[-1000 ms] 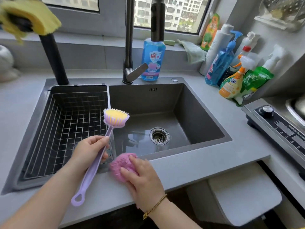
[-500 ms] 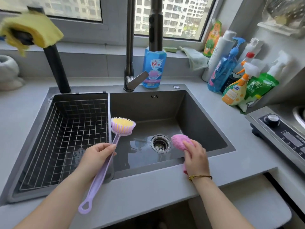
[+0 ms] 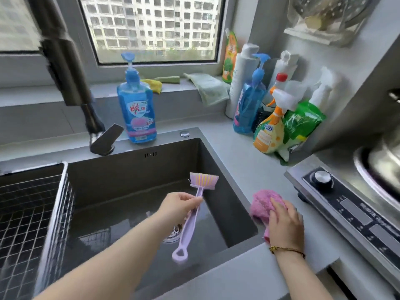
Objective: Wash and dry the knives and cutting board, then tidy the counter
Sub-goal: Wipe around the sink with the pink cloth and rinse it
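Observation:
My left hand (image 3: 176,205) grips the lilac handle of a dish brush (image 3: 195,207) over the sink (image 3: 227,191); its yellow-and-lilac bristle head points toward the sink's right wall. My right hand (image 3: 285,224) presses flat on a pink cloth (image 3: 262,205) lying on the grey counter (image 3: 255,169) just right of the sink rim. No knife or cutting board is in view.
A wire drying basket (image 3: 28,213) fills the sink's left part. The dark tap (image 3: 86,109) stands behind, beside a blue soap bottle (image 3: 137,111). Spray bottles (image 3: 270,126) crowd the back right corner. A stove (image 3: 350,208) sits on the right. Cloths (image 3: 207,87) lie on the sill.
My right hand has slid the pink cloth from the front rim of the sink across to the counter at its right. My left hand carried the brush rightward over the basin.

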